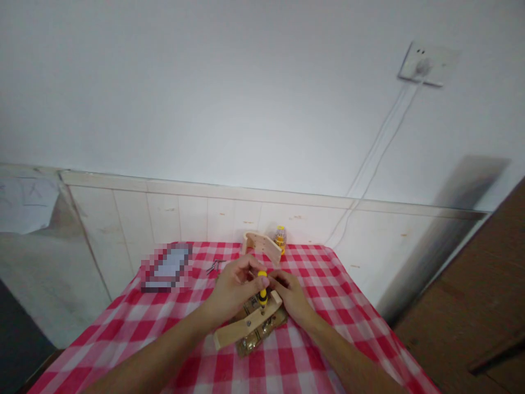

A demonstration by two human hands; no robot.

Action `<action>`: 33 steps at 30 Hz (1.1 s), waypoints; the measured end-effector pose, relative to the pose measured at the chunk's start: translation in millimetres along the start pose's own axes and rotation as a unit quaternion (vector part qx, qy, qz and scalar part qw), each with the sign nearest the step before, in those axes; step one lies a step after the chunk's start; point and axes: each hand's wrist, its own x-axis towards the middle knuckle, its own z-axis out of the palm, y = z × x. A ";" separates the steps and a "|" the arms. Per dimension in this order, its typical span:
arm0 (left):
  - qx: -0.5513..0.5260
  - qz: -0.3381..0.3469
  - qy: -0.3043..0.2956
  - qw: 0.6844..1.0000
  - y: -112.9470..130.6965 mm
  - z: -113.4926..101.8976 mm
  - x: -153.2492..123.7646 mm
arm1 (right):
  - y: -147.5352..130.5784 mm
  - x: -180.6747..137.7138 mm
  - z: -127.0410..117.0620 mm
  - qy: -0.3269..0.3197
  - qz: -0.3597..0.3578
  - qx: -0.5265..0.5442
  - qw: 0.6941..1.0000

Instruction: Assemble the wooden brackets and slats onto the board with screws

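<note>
My left hand (235,284) pinches the yellow handle of a small yellow-and-black screwdriver (263,293) between thumb and fingers. The screwdriver stands nearly upright, its tip down at a curved, pale wooden piece (238,332). A metal screw head (248,323) shows in the wood, left of the tip. With fingers curled, my right hand (293,295) is closed at the right end of the wooden piece; its fingertips are partly hidden. Under the wood lies a brown, shiny plastic packet (254,343) with small parts, partly covered by the wood and my hands.
A second curved wooden piece (262,244) stands at the table's back edge beside a yellow-capped clear container (280,239). Small metal parts (215,266) and a blurred-out flat device (169,268) lie to the left on the red-checked cloth (315,350). White cables (375,150) hang from a wall socket.
</note>
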 end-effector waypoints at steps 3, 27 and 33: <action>-0.020 -0.009 -0.021 1.000 -1.6 4.1 -4.8 | 5.6 -7.6 1.2 -0.017 0.014 0.017 1.000; -0.042 -0.066 -0.129 0.989 12.5 -1.4 -1.4 | 1.1 -20.9 4.0 -0.003 -0.061 -0.087 0.994; -0.050 -0.077 -0.156 0.983 16.6 -2.2 -1.9 | 4.6 -19.4 3.0 -0.006 -0.055 -0.093 0.994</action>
